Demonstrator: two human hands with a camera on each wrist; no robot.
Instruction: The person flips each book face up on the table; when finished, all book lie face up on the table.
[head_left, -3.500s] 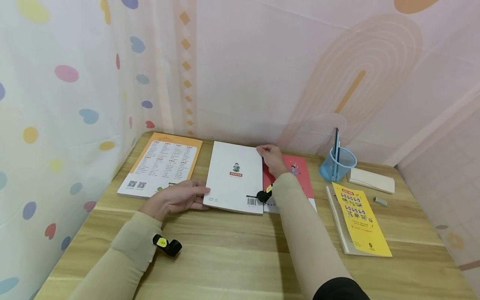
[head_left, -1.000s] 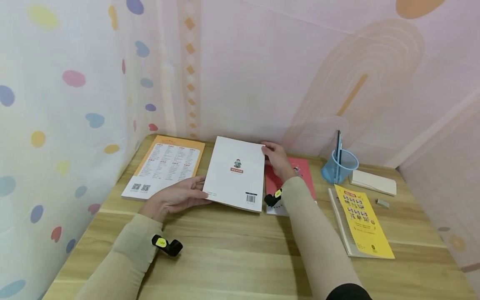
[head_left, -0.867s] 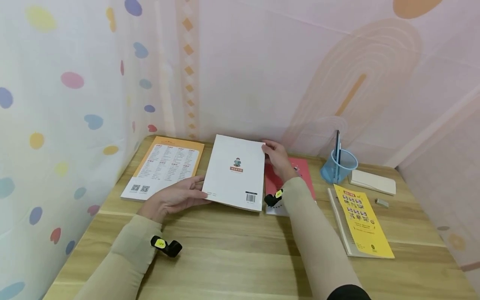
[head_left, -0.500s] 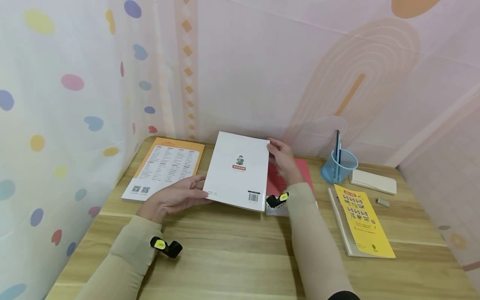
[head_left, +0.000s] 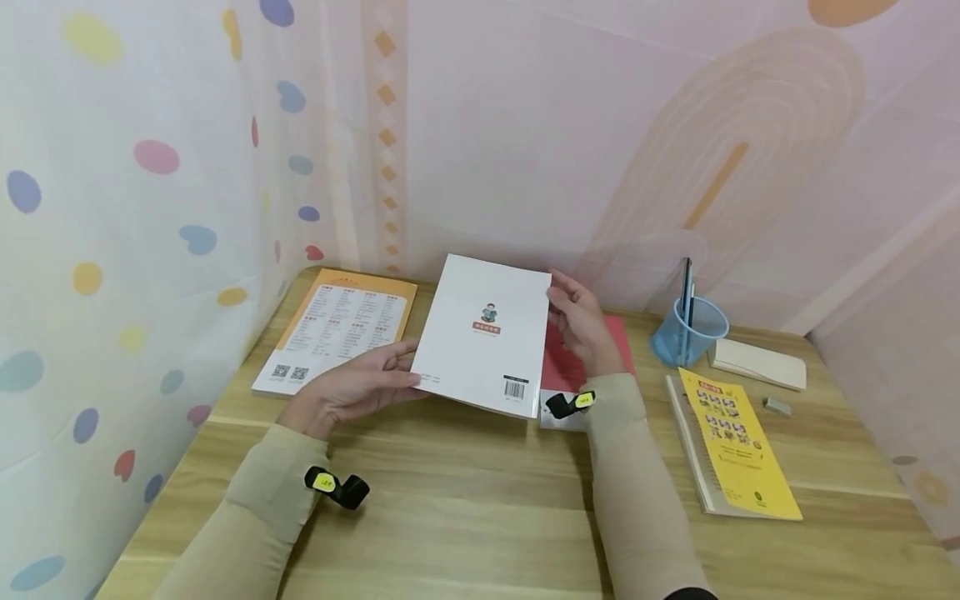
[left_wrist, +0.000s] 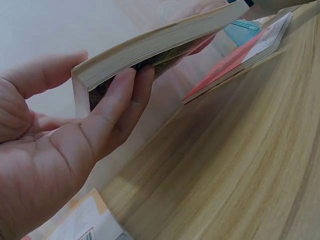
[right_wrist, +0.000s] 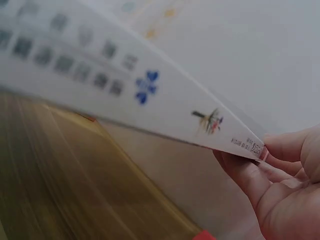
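A white paperback book (head_left: 480, 342), with a small cartoon figure and a barcode on its upper face, is held between both hands above the table. My left hand (head_left: 356, 387) pinches its near left corner; the left wrist view shows the thumb on top and fingers (left_wrist: 117, 95) underneath. At the far right corner my right hand (head_left: 585, 325) grips the book, thumb over the edge and fingers below. The printed spine (right_wrist: 150, 95) faces the right wrist camera. Partly hidden beneath the book and right hand lies a red and white book (head_left: 618, 337) on the table.
An orange and white book (head_left: 341, 325) lies at the back left of the wooden table (head_left: 465, 517). On the right are a blue mesh pen cup (head_left: 678, 342) holding pens, a cream-white flat item (head_left: 757, 363), a small eraser-like block (head_left: 777, 407) and a yellow-covered book (head_left: 742, 450).
The white book has risen from the table and tilted, its far edge higher. The right hand has moved slightly right and turned; the left hand keeps its corner.
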